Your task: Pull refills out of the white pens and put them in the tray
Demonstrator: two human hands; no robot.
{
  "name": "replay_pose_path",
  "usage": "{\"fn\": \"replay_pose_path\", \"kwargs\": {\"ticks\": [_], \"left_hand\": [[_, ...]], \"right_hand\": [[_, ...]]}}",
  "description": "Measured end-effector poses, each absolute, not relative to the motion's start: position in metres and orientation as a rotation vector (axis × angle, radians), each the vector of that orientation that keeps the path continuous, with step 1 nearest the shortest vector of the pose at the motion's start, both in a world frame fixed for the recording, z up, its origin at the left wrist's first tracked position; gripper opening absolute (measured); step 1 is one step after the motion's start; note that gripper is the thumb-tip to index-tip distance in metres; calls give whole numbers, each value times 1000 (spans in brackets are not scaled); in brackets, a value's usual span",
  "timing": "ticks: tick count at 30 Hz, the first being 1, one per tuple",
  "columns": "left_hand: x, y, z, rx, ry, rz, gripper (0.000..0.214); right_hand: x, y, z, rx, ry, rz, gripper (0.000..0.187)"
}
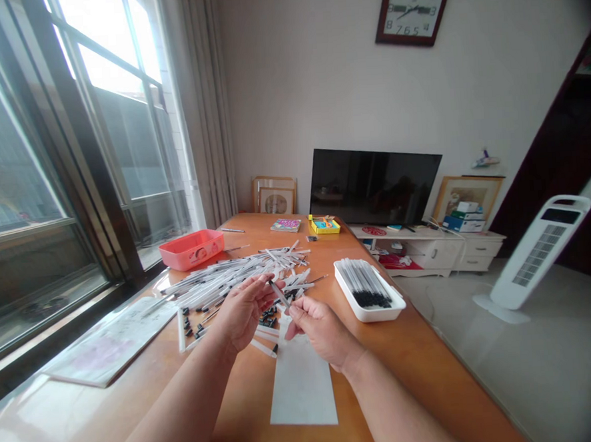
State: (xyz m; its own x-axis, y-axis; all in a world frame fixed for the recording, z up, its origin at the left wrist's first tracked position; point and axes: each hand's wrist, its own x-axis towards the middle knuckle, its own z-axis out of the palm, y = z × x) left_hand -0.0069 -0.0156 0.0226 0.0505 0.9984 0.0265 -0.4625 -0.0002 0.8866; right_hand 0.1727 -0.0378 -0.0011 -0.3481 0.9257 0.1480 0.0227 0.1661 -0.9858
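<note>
My left hand (pixel 244 311) and my right hand (pixel 318 326) are raised together over the orange table (pixel 414 367), both pinched on one slim pen (pixel 278 293) that slants between them. Behind and beneath the hands lies a large heap of white pen barrels (pixel 229 275) mixed with small black caps (pixel 268 314). A white sheet of paper (pixel 302 384) lies flat under my right wrist. To the right stands a white tray (pixel 368 290) filled with several finished pens lying side by side.
A pink plastic bin (pixel 192 248) sits at the back left by the window. A large printed sheet (pixel 110 339) lies at the left edge. A yellow box (pixel 324 224) and a booklet (pixel 286 225) lie at the far end. A white tower fan (pixel 538 253) stands on the floor to the right.
</note>
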Motion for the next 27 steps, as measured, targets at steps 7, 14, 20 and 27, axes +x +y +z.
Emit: {"fn": "replay_pose_path", "kwargs": {"ticks": [7, 14, 20, 27], "left_hand": [[-4, -12, 16, 945, 905, 1400, 29], [-6, -11, 14, 947, 818, 1341, 24], [-8, -12, 17, 917, 741, 1291, 29], [-5, -11, 17, 892, 852, 1372, 28]], "right_hand": [[171, -34, -9, -1019, -1606, 1165, 31], [174, -31, -8, -1050, -1533, 1188, 32], [173, -36, 0, -952, -1408, 1471, 52], [168, -37, -1, -963, -1465, 1409, 45]]}}
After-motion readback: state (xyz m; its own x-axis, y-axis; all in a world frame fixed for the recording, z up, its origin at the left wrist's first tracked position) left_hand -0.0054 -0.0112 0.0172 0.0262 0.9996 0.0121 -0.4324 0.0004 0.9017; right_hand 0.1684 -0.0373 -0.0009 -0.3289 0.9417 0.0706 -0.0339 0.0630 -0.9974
